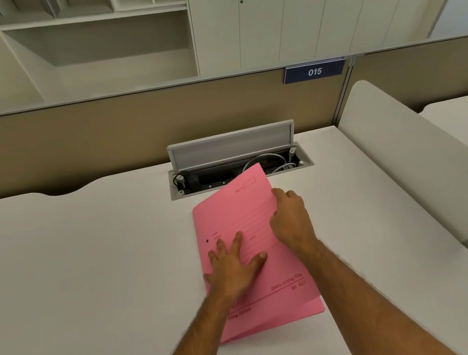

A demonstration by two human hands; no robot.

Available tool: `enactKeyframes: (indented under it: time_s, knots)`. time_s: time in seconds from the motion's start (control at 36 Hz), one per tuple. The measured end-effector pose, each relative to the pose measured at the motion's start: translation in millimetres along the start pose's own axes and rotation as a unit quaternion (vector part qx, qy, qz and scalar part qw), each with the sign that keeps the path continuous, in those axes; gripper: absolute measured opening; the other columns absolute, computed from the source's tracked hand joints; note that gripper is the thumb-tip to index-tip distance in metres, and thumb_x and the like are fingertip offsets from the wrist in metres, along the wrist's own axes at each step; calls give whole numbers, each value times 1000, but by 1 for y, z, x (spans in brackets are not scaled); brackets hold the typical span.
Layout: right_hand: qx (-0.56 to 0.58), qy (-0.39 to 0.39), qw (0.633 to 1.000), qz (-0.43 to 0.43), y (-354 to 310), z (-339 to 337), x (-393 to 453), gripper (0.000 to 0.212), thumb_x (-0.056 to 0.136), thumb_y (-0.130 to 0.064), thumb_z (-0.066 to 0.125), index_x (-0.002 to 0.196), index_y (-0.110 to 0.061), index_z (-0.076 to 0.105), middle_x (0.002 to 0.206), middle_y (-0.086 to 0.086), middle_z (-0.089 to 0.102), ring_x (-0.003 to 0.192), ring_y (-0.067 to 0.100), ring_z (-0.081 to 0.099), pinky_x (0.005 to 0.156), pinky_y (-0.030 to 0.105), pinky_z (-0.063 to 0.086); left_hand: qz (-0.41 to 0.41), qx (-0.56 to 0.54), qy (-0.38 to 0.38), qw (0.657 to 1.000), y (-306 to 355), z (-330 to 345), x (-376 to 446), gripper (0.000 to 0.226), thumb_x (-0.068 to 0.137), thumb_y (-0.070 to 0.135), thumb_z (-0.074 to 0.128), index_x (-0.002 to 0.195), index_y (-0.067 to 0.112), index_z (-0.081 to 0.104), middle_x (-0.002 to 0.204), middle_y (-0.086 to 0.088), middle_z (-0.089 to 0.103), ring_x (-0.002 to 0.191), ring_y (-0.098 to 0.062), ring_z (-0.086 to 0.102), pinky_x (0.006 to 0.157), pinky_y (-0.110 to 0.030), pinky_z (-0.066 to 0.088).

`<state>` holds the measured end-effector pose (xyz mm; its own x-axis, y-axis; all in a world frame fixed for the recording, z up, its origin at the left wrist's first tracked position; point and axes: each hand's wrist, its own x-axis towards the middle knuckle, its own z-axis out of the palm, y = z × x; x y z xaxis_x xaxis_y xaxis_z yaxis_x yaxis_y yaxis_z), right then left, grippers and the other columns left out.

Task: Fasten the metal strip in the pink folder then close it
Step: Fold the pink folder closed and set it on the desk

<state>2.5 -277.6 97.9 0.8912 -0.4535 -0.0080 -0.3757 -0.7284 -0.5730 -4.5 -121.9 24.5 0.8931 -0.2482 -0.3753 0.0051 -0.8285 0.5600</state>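
Note:
The pink folder (pixel 240 206) lies on the white desk (pixel 90 272) in front of me, its printed front cover down but slightly raised along the right edge. My left hand (pixel 233 264) rests flat on the cover near the spine side, fingers spread. My right hand (pixel 291 217) curls over the cover's right edge, fingers bent around it. The metal strip is hidden inside the folder.
An open cable tray (pixel 241 173) with its lid tilted up sits in the desk just behind the folder's far corner. A beige partition with a blue "015" sign (pixel 314 72) stands behind. A white side divider (pixel 422 157) runs along the right.

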Motion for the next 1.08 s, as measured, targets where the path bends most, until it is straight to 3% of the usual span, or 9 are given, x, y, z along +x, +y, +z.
enactKeyframes:
  time_s: [0.19,0.39,0.53,0.61,0.69,0.78,0.89,1.08]
  knots:
    - [-69,-28,996,58,29,36,-8,51,93,-11,52,143,-14,41,134,15,49,124,32,44,99,47,45,-18,97,-16,995,-9,18,6,94,78,87,43,156,49,8,170,-3,-9,155,-38,-8,113,-77,10]
    - [-83,-73,989,95,50,58,-15,49,95,-19,55,141,-13,38,138,14,46,128,32,42,103,49,43,-46,137,2,989,-7,25,5,84,90,59,62,158,37,19,168,-15,-12,154,-41,-11,117,-71,16]
    - [-93,-78,988,97,60,64,-20,49,96,-27,55,140,-12,40,138,13,47,128,32,43,104,49,41,-72,115,38,990,-8,24,4,79,86,48,72,153,31,32,167,-19,-8,154,-41,-5,121,-62,18]
    - [-98,-78,988,93,66,67,-22,47,95,-30,56,137,-13,44,137,11,49,126,31,43,103,48,41,-103,79,61,990,-5,22,4,74,85,34,75,148,26,37,165,-19,-5,152,-41,2,121,-56,23]
    - [-103,-79,987,98,66,70,-23,48,94,-34,59,136,-13,46,138,10,49,127,31,43,103,48,41,-149,28,88,984,-2,17,5,71,85,19,70,146,24,36,159,-19,10,145,-37,20,114,-49,34]
    - [-109,-83,985,107,64,71,-23,50,94,-37,60,136,-13,47,139,9,48,128,31,42,104,49,42,-196,-29,111,974,-2,10,8,71,85,16,69,145,22,31,143,-18,29,130,-34,35,104,-47,41]
    - [-108,-89,982,128,59,70,-20,54,93,-41,62,136,-13,46,138,8,47,129,31,42,102,51,43,-266,-136,127,946,-3,-6,14,62,86,16,70,135,18,33,129,-19,40,116,-35,47,96,-48,47]
    - [-95,-79,979,164,52,72,-17,59,93,-50,60,138,-14,45,138,7,47,129,30,41,101,52,42,-235,-348,127,899,-7,-21,15,35,88,0,54,122,4,48,115,-18,66,100,-37,65,91,-54,56]
